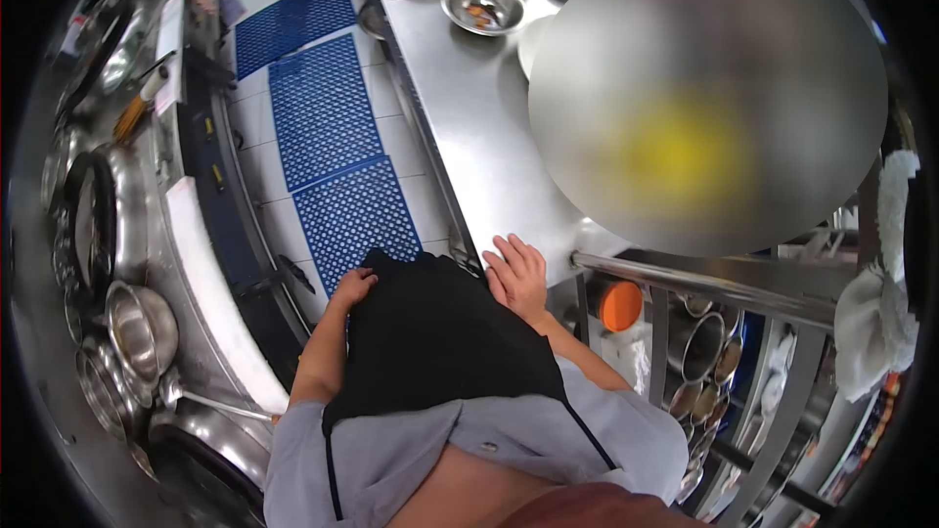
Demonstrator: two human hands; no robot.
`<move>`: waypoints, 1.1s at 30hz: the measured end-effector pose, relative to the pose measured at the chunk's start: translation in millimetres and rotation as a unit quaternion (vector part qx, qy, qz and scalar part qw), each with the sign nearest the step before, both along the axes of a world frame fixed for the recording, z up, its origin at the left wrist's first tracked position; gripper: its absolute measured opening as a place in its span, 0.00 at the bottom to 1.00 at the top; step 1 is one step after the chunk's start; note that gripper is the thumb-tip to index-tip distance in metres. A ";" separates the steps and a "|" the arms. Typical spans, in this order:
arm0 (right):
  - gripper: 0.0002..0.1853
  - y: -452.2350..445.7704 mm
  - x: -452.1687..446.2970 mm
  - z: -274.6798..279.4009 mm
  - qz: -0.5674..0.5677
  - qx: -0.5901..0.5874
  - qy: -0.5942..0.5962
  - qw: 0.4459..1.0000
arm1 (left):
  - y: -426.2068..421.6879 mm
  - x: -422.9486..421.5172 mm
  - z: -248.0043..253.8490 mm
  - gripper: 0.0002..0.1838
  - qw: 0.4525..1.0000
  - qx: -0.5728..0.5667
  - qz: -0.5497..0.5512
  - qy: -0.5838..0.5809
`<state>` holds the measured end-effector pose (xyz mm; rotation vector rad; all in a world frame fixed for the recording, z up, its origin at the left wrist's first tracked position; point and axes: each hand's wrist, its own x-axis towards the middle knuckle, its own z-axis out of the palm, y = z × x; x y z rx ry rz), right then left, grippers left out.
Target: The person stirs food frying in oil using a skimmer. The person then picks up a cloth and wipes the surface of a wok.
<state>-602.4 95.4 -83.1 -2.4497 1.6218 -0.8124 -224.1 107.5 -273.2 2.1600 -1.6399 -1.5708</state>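
Observation:
My left hand (355, 286) is at the left edge of the black apron (445, 332), its fingers curled in against the cloth. On the other side of the apron, my right hand (516, 272) rests at the near corner of the steel counter (479, 147), fingers spread and nothing in them. A metal bowl (482, 7) with small orange and dark pieces inside stands farther up the counter, away from both hands.
Blue perforated mats (328, 112) cover the aisle floor. Metal bowls (142, 332) and pans line the left side. Below the counter's right end are a rail (704, 291), an orange-lidded container (620, 306) and shelved pots (696, 347). A blurred oval hides the upper right.

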 end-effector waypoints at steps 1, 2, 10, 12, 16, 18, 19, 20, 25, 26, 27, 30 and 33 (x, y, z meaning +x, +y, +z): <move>0.19 -0.4 0.7 -0.1 0.002 0.001 0.001 1.000 | 0.3 1.8 0.8 0.26 1.000 0.005 0.016 -0.014; 0.19 0.2 0.6 -0.1 0.001 0.002 0.003 1.000 | -0.1 6.4 1.0 0.24 0.999 0.023 0.005 -0.035; 0.20 1.6 4.1 4.2 -0.005 0.018 0.007 1.000 | 18.8 37.8 9.6 0.22 0.993 -0.006 0.061 -0.104; 0.21 1.3 5.6 8.8 0.000 0.027 0.012 1.000 | 22.7 42.3 21.3 0.22 0.989 0.000 0.081 -0.120; 0.23 0.9 6.5 11.4 -0.002 0.042 0.025 0.999 | 39.2 54.4 24.3 0.20 0.984 0.006 0.111 -0.138; 0.23 0.4 8.0 15.1 -0.003 0.047 0.034 0.998 | 45.2 62.0 27.1 0.19 0.987 0.001 0.092 -0.131; 0.23 1.1 7.7 15.2 -0.006 0.047 0.027 0.999 | 48.1 66.6 27.1 0.18 0.990 -0.003 0.074 -0.121; 0.23 0.6 5.8 14.4 -0.001 0.045 0.019 0.999 | 52.9 71.1 26.8 0.17 0.991 -0.007 0.066 -0.112; 0.25 -2.0 10.5 16.2 0.019 0.050 0.041 0.998 | 44.1 83.6 15.1 0.17 0.993 -0.034 0.015 -0.110; 0.25 -3.5 10.6 15.0 0.026 0.050 0.050 0.997 | 33.8 82.7 25.1 0.17 0.993 -0.039 0.018 -0.107; 0.26 -8.6 14.1 14.5 0.035 0.049 0.058 0.997 | 23.9 83.4 28.5 0.18 0.993 -0.045 0.017 -0.105; 0.30 -31.9 35.6 28.5 0.057 0.069 0.096 0.991 | 0.3 85.5 32.5 0.19 0.994 -0.061 0.039 -0.083; 0.29 -67.6 70.2 33.2 0.068 0.058 0.104 0.991 | -26.6 88.0 40.1 0.20 0.993 -0.102 0.045 -0.040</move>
